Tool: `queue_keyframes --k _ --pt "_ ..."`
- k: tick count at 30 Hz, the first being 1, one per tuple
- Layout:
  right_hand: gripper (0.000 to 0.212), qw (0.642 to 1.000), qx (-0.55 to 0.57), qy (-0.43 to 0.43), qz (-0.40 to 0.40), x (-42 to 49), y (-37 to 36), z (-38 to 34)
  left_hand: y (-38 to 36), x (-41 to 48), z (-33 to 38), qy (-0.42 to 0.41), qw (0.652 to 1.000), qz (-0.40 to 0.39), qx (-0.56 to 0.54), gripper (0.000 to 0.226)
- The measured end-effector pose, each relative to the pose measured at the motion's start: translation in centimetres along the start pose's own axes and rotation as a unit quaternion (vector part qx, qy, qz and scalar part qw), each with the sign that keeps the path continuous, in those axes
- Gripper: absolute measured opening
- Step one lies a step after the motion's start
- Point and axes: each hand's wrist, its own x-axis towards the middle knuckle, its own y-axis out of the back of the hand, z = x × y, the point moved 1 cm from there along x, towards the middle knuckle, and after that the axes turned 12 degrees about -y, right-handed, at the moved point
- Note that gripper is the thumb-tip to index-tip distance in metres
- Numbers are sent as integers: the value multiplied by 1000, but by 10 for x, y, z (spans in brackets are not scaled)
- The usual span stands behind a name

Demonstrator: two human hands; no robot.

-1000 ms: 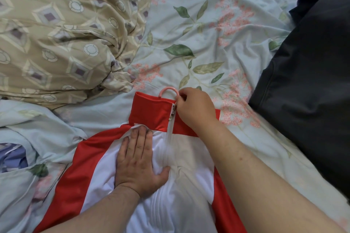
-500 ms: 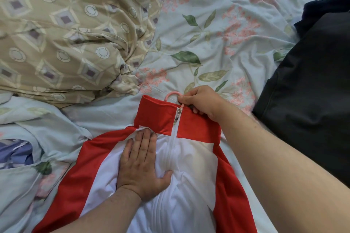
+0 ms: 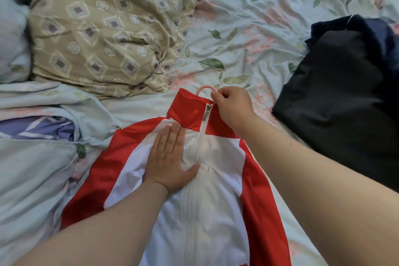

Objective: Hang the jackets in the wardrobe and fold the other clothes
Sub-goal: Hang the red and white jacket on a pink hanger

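Head: one jacket (image 3: 216, 222), one hanger (image 3: 203, 88), left hand (image 3: 167, 162), right hand (image 3: 232, 108).

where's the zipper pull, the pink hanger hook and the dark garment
zipper pull (image 3: 206, 112): head view, middle of the metal tab
pink hanger hook (image 3: 204, 87): head view, top of its curve
dark garment (image 3: 336, 97): head view, flat middle panel

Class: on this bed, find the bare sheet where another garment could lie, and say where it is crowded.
Biggest free patch: the sheet beyond the jacket, between pillow and dark clothes. Crowded: left of the jacket, bunched quilt; centre, left hand flat on the jacket, right hand pinching the hanger hook.
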Motion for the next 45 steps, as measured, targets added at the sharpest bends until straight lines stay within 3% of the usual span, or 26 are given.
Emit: queue_keyframes --k 5,9,15,19,22,26,31,35,42,45 --pt "29 999 6 35 -23 -86 38 -10 69 -40 30 6 992 57 -115 87" --pt "24 998 3 60 -24 -165 77 -37 158 -67 46 33 986 139 -86 62" --pt "23 993 11 113 -14 -272 159 -105 282 -92 84 8 987 70 -146 81" --pt "25 990 45 127 -34 -348 223 -151 360 -120 143 -41 967 -20 -249 42" --pt "25 988 65 137 -18 -399 278 -185 410 -145 183 -52 957 15 -285 41" --pt "27 983 50 175 22 -455 337 -226 475 -166 223 -94 951 68 -287 35" --pt "27 956 46 258 131 -519 393 -278 558 -181 265 -152 948 140 -240 40" --pt "18 916 68 329 217 -560 426 -314 617 -191 285 -168 971 121 -120 56" --pt "17 873 128 413 224 -610 455 -362 683 -213 334 -242 953 154 -91 30" --pt "13 851 135 453 228 -627 470 -373 700 -219 345 -253 940 218 -62 22"
